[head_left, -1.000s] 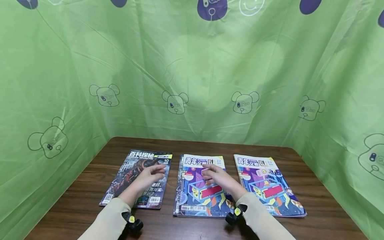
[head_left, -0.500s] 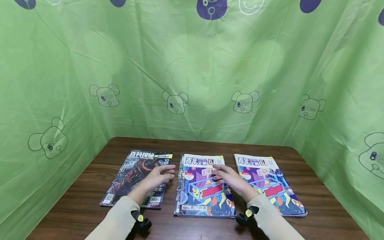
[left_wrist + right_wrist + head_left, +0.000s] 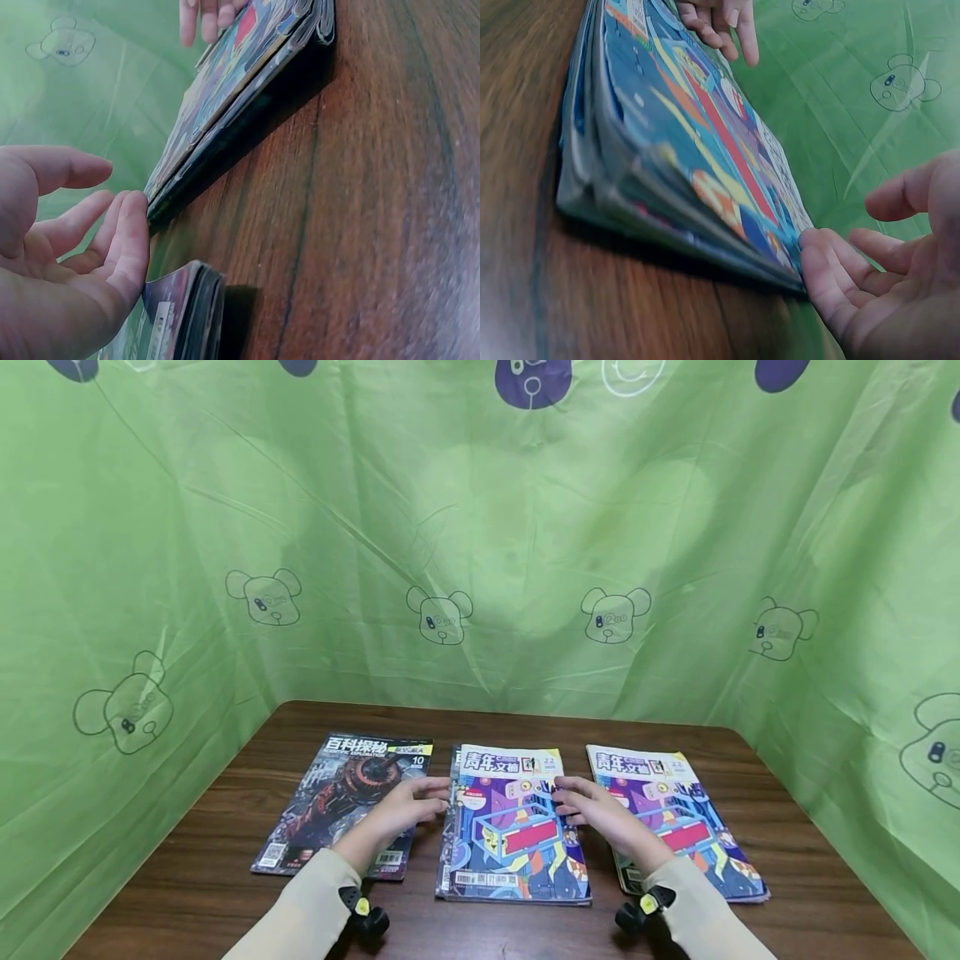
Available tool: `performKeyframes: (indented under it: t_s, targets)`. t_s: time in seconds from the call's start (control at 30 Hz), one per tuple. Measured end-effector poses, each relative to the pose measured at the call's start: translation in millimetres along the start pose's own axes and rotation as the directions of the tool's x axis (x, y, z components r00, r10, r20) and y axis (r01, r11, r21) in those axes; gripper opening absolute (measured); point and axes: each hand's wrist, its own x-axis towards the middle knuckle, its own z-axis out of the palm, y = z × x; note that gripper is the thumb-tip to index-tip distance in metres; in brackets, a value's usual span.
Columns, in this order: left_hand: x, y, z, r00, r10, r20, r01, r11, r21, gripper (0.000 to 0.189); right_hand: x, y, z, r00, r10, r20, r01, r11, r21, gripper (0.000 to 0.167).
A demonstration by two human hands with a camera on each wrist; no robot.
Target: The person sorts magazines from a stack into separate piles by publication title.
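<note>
A stack of magazines with a purple and blue cover lies in the middle; a darker magazine shows along its left edge. At that left edge is my left hand, fingers loosely bent, their tips at or very near the stack's side in the left wrist view. Across from it, my right hand has its fingertips against the right edge, as the right wrist view shows near the magazine pages. Neither hand grips anything. Under the left hand sits a dark magazine; partly beneath the right forearm lies another purple magazine.
All three piles lie on a brown wooden table, with narrow strips of wood between them. A green curtain printed with bear faces hangs round the table's back and sides. Small black devices are strapped to both wrists.
Both hands have moved right. The left went from over the dark magazine to the middle stack's left edge; the right from above that stack to its right edge. The magazines stayed put.
</note>
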Motion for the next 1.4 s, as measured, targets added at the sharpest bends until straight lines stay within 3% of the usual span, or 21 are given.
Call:
performKeyframes:
  t_s: [0.23,0.47,0.67,1.13,1.4]
  targets:
    - [-1.4,3.1,3.2,0.999,-0.045,0.015,0.045,0.999,-0.007,0.048,-7.3,2.2,-8.8,1.0,-0.016,-0.014,0.015,1.0,-0.018,0.05]
    - [-1.0,4.1,-2.5,0.995,-0.032,0.089,0.035,0.999,-0.032,0.049,-14.1,1.6,-18.6,0.999,-0.002,-0.051,0.0,0.999,-0.037,0.049]
    - [0.4,4.3,-7.0,0.989,-0.054,0.137,0.062,0.996,-0.057,0.05,-16.9,4.1,-23.6,0.999,0.028,-0.031,-0.028,1.0,-0.01,0.051]
    - [0.7,6.8,-2.1,0.984,-0.096,0.152,0.111,0.989,-0.097,0.051,-16.2,3.7,-24.1,0.997,0.077,0.012,-0.077,0.997,-0.011,0.051]
    - [3.0,4.2,-0.9,0.987,-0.071,0.144,0.091,0.986,-0.139,0.051,-14.0,6.7,-22.8,0.996,0.085,0.018,-0.085,0.996,0.006,0.049]
